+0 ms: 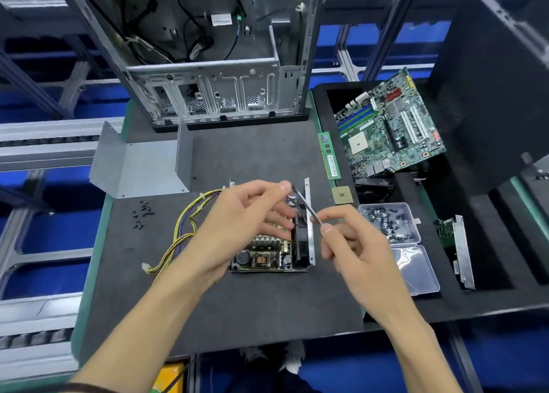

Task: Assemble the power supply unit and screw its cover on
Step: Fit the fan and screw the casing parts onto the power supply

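Right hand (350, 244) pinching the lower end of thin tweezers (307, 207) between thumb and curled fingers, tips angled up and left toward the wires at the top of the fan (300, 238). Left hand (243, 214) curled over the open power supply (267, 256), thumb and forefinger nipped together right at the tweezer tips, apparently on a small plug or wire, too blurred to say which. Power supply sitting mid-mat, board exposed, fan standing against its right wall, yellow and purple cables (184, 232) trailing off left.

Looks like the fan lead getting plugged or tucked in. Worth going slow here: steady the wrist, keep the tweezer tips on the plug body and not on bare wire, push straight rather than at a slant. Better to keep the lead clear of the fan blades and off the heat fins before closing up.

Cover (142, 167) lying up-left on the mat (252, 303), well apart, loose screws (142, 214) just below it. Not on yet, so plenty left.
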